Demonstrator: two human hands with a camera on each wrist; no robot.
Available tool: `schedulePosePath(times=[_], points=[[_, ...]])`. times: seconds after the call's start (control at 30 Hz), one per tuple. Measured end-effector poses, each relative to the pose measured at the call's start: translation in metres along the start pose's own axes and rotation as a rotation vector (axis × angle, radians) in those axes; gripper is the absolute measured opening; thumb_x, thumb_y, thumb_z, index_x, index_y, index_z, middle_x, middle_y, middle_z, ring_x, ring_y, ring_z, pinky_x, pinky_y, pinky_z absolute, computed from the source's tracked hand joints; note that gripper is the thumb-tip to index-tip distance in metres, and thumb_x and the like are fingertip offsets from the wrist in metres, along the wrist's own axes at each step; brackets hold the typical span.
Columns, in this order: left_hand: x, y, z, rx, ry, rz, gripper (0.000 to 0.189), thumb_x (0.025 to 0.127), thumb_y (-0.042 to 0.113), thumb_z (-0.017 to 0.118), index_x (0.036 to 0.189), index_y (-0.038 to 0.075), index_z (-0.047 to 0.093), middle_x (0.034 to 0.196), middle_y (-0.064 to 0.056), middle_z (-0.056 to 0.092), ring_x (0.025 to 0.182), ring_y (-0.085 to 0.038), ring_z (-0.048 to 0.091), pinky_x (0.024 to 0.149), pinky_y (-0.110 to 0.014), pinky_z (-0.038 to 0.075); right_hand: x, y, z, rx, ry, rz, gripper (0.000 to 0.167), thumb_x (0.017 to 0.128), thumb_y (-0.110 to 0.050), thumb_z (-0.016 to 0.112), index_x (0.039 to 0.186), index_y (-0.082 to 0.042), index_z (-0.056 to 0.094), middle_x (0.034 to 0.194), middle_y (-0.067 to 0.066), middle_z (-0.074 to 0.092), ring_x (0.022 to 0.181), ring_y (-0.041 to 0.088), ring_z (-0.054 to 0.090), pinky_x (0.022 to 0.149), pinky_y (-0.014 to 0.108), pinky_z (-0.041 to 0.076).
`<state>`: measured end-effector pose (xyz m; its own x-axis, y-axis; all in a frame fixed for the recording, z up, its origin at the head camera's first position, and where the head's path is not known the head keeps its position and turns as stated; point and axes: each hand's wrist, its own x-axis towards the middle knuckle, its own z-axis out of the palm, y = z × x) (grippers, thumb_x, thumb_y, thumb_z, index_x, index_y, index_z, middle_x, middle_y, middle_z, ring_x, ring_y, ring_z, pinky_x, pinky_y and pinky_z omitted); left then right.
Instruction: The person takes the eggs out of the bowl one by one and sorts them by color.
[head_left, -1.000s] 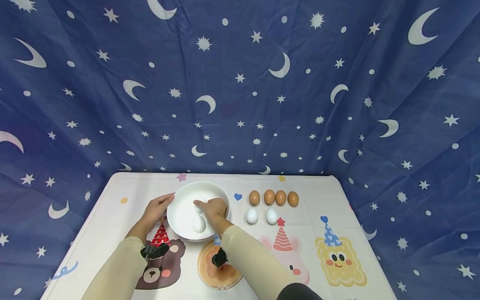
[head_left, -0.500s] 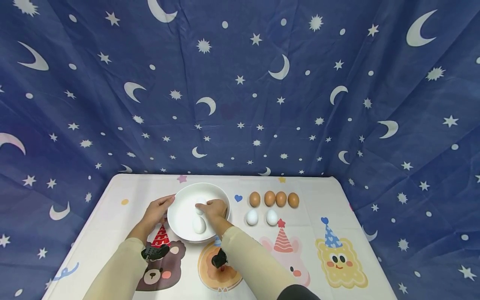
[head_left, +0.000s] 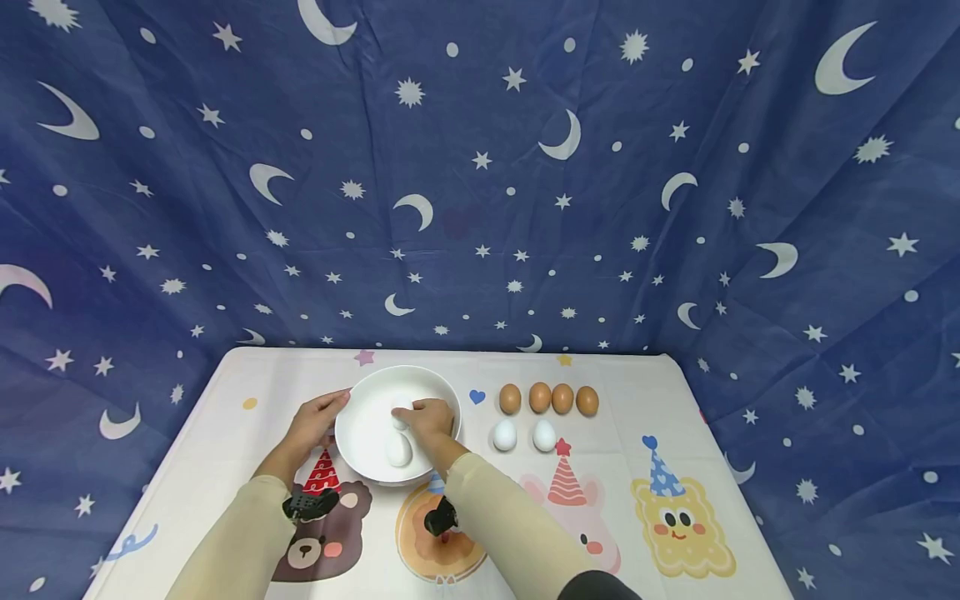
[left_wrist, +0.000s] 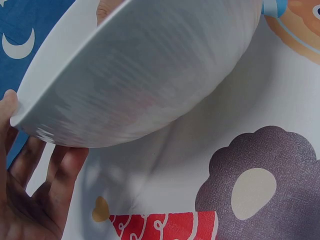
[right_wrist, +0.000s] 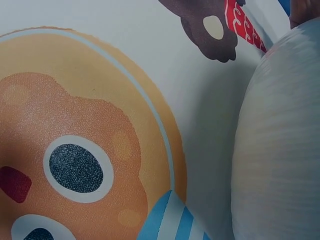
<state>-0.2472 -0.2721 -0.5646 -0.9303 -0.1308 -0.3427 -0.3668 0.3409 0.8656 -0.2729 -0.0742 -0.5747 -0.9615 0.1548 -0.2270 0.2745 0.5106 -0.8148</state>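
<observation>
A white bowl (head_left: 363,437) stands at the left of the table. My left hand (head_left: 313,421) grips its left rim; in the left wrist view the thumb lies at the edge, with fingers under the bowl's outer wall (left_wrist: 150,90). Inside the bowl, my right hand (head_left: 431,421) has its fingers curled around a white egg, of which only a sliver shows below the thumb. Just nearer to me another white egg (head_left: 399,450) lies on the bowl's bottom. The right wrist view shows the bowl's outside (right_wrist: 280,140) but not the right hand.
Right of the bowl, several brown eggs (head_left: 540,397) lie in a row. Two white eggs, a left one (head_left: 505,434) and a right one (head_left: 544,435), lie in front of them. The cartoon tablecloth (head_left: 622,467) ends at a blue star-patterned curtain (head_left: 480,208).
My right thumb has shifted slightly within the bowl, covering more of the white egg. The left hand keeps its place on the rim, and the eggs on the table have not moved.
</observation>
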Motion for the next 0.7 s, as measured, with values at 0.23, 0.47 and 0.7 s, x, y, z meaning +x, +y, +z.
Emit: schedulePosePath(times=[0.23, 0.47, 0.7], points=[[0.0014, -0.0006, -0.0002, -0.016, -0.001, -0.005, 0.070, 0.098, 0.058, 0.048, 0.148, 0.009, 0.045, 0.144, -0.023, 0.049, 0.109, -0.027, 0.065, 0.074, -0.030, 0.059, -0.0003, -0.0003, -0.0014, 0.021, -0.026, 0.006, 0.034, 0.071, -0.037, 0.087, 0.096, -0.014, 0.079, 0.096, -0.003, 0.075, 0.095, 0.014, 0.064, 0.084, 0.027, 0.055], [-0.0001, 0.0009, -0.0004, -0.023, 0.000, -0.009, 0.070, 0.097, 0.058, 0.049, 0.148, 0.009, 0.045, 0.144, -0.023, 0.050, 0.102, -0.021, 0.066, 0.073, -0.030, 0.059, 0.0024, -0.0013, -0.0004, 0.055, -0.022, 0.016, 0.035, 0.071, -0.033, 0.088, 0.096, -0.012, 0.078, 0.091, -0.002, 0.074, 0.087, 0.012, 0.063, 0.079, 0.025, 0.055], [0.0006, 0.0012, 0.0000, -0.030, 0.005, -0.013, 0.066, 0.099, 0.055, 0.049, 0.147, 0.010, 0.046, 0.143, -0.022, 0.051, 0.094, -0.016, 0.065, 0.069, -0.028, 0.057, 0.0036, -0.0022, 0.0005, 0.123, -0.046, -0.012, 0.037, 0.071, -0.024, 0.089, 0.101, -0.007, 0.076, 0.083, -0.001, 0.072, 0.075, 0.007, 0.062, 0.070, 0.020, 0.054]])
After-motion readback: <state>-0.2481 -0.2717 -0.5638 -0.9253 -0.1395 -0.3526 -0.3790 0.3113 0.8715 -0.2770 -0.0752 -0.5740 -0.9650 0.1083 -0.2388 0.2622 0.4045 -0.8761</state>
